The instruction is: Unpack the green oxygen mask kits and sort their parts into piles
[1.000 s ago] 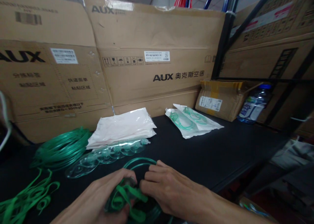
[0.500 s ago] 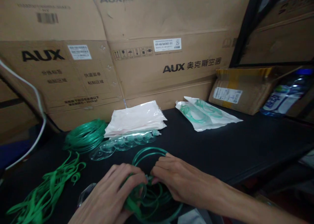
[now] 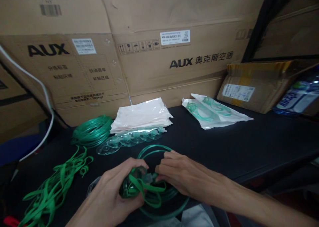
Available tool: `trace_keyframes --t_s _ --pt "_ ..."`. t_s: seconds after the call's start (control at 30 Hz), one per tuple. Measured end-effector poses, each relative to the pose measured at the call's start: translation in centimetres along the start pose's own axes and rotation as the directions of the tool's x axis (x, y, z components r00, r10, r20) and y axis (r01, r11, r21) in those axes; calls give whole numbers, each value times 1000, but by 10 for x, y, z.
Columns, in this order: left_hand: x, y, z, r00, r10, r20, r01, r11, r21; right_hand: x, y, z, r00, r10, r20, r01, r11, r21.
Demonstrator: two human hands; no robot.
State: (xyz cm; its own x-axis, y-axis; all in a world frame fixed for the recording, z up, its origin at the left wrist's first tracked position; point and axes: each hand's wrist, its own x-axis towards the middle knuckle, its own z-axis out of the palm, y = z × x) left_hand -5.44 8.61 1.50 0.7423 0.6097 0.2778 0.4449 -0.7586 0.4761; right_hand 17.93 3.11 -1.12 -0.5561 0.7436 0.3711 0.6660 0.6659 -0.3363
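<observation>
My left hand (image 3: pixel 117 190) is closed round a clear oxygen mask (image 3: pixel 142 171) with a green elastic strap (image 3: pixel 136 184) looped over it. Close by, my right hand (image 3: pixel 176 170) pinches the end of a coiled green tube (image 3: pixel 153 150), right at the mask's connector (image 3: pixel 149 178). Whether tube and connector are joined is hidden by the fingers. The tube's loops spread behind and below both hands. A row of overlapping clear masks (image 3: pixel 129 139) lies just beyond, in front of a stack of white pouches (image 3: pixel 142 114).
On the left of the black table (image 3: pixel 214 147) are a coil of green tubing (image 3: pixel 93 132) and a heap of green straps (image 3: pixel 54 184). Filled pouches (image 3: pixel 206 111) lie at the back right, near a small carton (image 3: pixel 249 86) and a blue bottle (image 3: pixel 296 96). Large cardboard (image 3: pixel 149 67) stands behind.
My left hand has turned, so the mask and its green strap now show between thumb and fingers. My right hand stays at the connector. The view has shifted slightly.
</observation>
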Motion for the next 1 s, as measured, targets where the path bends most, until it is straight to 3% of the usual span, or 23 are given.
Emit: trace_keyframes --t_s 0.13,0.27,0.37,0.53,0.73,0.87,1.0 --pt "-5 -12 6 979 198 -58 -192 977 89 -1 -5 -9 997 68 36 -71 993 93" --pt "-9 -21 0 920 314 -235 -281 946 162 -3 -3 -9 981 190 -25 -186 976 114" --pt "-10 -26 -6 918 217 -333 -168 971 170 -1 -1 -5 979 196 -52 -191 978 83" --pt "-7 -32 -3 932 134 -335 -68 977 203 1 3 -1 973 195 -121 -200 979 -29" --pt "-5 -35 1 909 11 -416 66 983 171 -19 -10 -23 971 175 -161 -209 951 -226" --pt "-5 -36 3 897 13 -442 66 985 162 -44 -26 -30 995 50 -85 -77 932 -354" --pt "-3 -37 5 907 16 -421 51 988 147 -63 -24 -14 997 1 -83 -37 902 -430"
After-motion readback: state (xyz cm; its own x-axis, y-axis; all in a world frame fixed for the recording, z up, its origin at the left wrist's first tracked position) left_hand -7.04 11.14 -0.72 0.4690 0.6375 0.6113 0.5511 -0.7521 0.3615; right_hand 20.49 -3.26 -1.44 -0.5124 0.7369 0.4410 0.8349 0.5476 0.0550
